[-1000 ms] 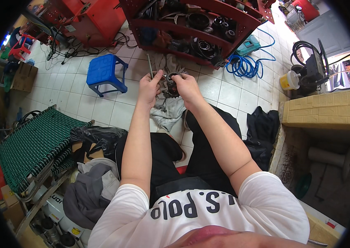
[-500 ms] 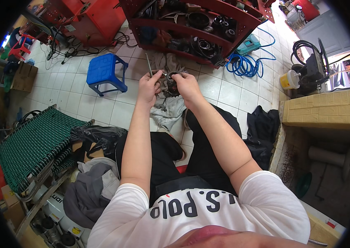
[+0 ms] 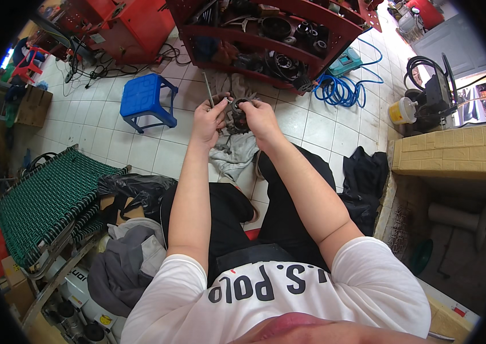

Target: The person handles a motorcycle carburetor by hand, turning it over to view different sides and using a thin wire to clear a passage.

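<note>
My left hand [image 3: 205,121] is closed round a thin metal rod [image 3: 208,89], which looks like a screwdriver shaft and points away from me. Its fingertips also come close to a small pale piece [image 3: 229,100] beside a dark metal part. My right hand [image 3: 261,121] grips that dark, ring-topped metal part [image 3: 239,121], thumb pressed on its upper side. The lower side of the part is hidden by my hands. Below and behind it, grey rags [image 3: 234,159] lie on the tiled floor between my feet.
A blue plastic stool [image 3: 142,96] stands to the left. Ahead is a red tool cart [image 3: 243,37] loaded with parts. A coiled blue hose [image 3: 340,89] lies at the right on the tiles. A green woven folding chair [image 3: 48,200] is at the near left.
My left fingers have shifted slightly at the metal part, and the rod has moved a little with them. My right hand stays in place on the part.
</note>
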`<state>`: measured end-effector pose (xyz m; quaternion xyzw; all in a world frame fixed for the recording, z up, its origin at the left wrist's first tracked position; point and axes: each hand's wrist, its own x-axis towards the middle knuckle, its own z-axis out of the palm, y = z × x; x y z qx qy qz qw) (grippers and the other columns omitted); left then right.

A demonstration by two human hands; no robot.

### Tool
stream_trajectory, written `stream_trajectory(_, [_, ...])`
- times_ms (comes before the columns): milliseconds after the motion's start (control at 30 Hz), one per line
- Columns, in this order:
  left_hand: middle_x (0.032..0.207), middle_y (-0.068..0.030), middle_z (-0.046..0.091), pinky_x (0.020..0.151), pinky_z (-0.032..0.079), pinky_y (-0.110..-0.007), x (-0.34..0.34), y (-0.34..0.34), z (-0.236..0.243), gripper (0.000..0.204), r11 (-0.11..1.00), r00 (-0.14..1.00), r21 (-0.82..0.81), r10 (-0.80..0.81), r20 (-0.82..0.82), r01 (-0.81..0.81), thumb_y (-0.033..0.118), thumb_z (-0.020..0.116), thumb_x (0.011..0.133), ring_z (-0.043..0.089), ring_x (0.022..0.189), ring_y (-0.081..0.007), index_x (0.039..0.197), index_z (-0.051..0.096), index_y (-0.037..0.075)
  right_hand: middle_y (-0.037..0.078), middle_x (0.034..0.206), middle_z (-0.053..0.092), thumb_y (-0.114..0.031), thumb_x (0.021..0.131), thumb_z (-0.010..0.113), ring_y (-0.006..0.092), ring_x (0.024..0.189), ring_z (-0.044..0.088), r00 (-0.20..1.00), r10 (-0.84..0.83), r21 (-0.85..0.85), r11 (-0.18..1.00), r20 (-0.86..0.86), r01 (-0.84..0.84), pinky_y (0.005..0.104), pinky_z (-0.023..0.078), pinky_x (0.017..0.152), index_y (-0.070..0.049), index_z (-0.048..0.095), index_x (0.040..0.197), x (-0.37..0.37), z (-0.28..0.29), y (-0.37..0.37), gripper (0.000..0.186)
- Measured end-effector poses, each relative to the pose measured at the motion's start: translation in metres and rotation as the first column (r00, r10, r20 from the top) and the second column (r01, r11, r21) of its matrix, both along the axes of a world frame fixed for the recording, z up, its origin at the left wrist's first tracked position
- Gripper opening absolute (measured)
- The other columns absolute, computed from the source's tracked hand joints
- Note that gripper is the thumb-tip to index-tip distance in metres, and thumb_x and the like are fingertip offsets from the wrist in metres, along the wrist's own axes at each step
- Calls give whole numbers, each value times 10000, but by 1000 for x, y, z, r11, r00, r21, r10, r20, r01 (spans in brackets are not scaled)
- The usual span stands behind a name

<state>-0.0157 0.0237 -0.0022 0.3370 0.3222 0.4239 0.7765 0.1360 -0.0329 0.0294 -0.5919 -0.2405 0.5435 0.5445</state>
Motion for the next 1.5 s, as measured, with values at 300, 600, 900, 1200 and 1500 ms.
stream_trajectory(300, [856,55,656,469,272,-208,4,0,-12,282,993,987,-45,100,-126,-107,250,769,998,384,526,-12,1213,679,91,28,821,654,-212,951,650,120,730,554,1000,21,-15,1000,-3,-21,308,448,672,24,717,948,-2,1,0,246])
stream_trajectory(600, [1213,-41,737,492,307,-198,0,0,-4,189,1000,995,2,-21,102,21,211,669,1062,375,535,-12,1228,676,120,27,826,652,-195,949,643,117,737,551,1000,-15,21,1000,-11,16,301,446,676,31,713,969,-1,6,-2,238])
stream_trajectory(900, [1071,-62,745,464,298,-198,8,3,-18,199,983,985,-82,158,-67,-163,207,795,971,387,529,-1,1082,651,126,21,801,646,-220,945,652,112,718,547,1000,16,1,1000,5,-16,304,442,655,23,721,945,-4,1,-1,253])
stream_trajectory(1200, [1286,-104,709,480,312,-184,3,0,-3,110,999,960,-32,7,279,2,135,669,1053,404,551,-12,1144,661,195,39,851,677,-212,958,648,116,752,564,1000,-21,9,1000,-8,21,298,453,681,27,728,974,-2,8,-2,253])
stream_trajectory(1500, [1265,-87,708,484,296,-187,6,3,-20,231,992,993,-67,110,30,-108,323,731,1004,383,554,-19,1174,651,189,34,824,669,-221,960,652,115,719,558,1000,19,-5,1000,7,-19,307,452,662,24,721,951,-3,2,-1,254])
